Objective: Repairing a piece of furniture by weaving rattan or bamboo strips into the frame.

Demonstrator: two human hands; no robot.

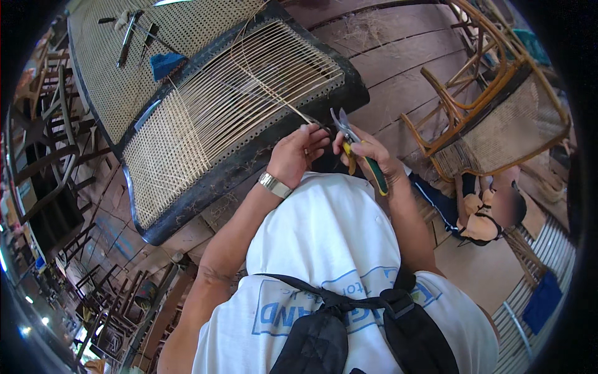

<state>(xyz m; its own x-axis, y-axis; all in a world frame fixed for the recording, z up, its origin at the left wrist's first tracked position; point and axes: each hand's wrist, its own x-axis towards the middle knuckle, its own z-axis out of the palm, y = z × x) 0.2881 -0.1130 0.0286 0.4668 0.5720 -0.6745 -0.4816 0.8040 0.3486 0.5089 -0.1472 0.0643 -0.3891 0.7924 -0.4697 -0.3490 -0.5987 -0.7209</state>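
Note:
A dark-framed chair panel (346, 93) lies in front of me, partly woven with pale cane and strung with long parallel strands. Near its front edge, my left hand (296, 153) pinches the end of a loose cane strand (283, 101), which runs back across the panel. My right hand (374, 153) is closed round pruning shears (377, 174) with green and yellow handles. Their metal blades point away from me, slightly apart, just right of my left fingertips. I cannot tell whether the blades touch the cane.
Thin metal tools (128, 38) and a blue cloth (166, 65) rest on the woven back. At the right, a co-worker (483, 218) sits by a wooden chair with a cane panel (498, 124). Dark chair frames (47, 149) are stacked at the left.

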